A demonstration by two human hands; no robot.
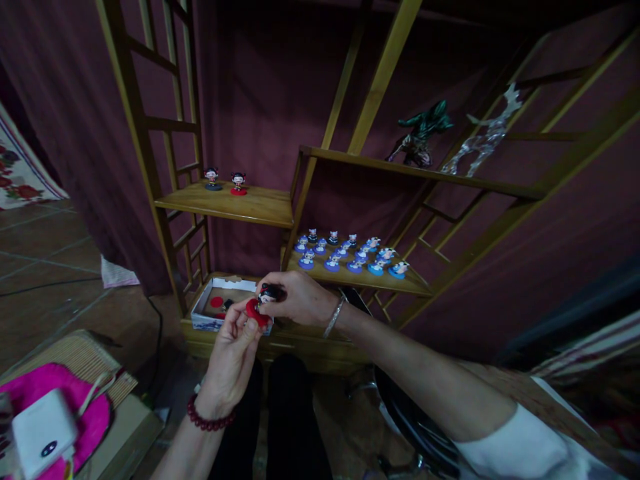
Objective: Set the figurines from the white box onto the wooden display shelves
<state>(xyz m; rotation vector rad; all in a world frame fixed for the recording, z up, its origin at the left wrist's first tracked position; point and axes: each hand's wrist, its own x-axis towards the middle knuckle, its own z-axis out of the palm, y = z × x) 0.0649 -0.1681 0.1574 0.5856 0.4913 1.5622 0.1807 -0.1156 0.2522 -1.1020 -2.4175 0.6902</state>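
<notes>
Between my hands is a small black-haired doll figurine (271, 292) on a round red base (256, 313). My left hand (235, 353) pinches the red base from below, beaded bracelet at the wrist. From the right, my right hand (299, 297) grips the figurine's head and body. Just beneath and behind them sits a shallow white box (200, 312) with a red disc (217, 302) and some dark and red pieces inside; my hands hide part of it. Two similar figurines, one on a grey base (213, 179) and one on a red base (239, 183), stand on the left shelf (260, 205).
Several purple- and blue-based figurines (333, 260) stand in rows on the lower right shelf. Above are a dark green statue (425, 133) and a clear deer-like ornament (485, 137). A white power bank (45, 433) lies on a pink cloth at lower left. A black stool (420, 420) is at right.
</notes>
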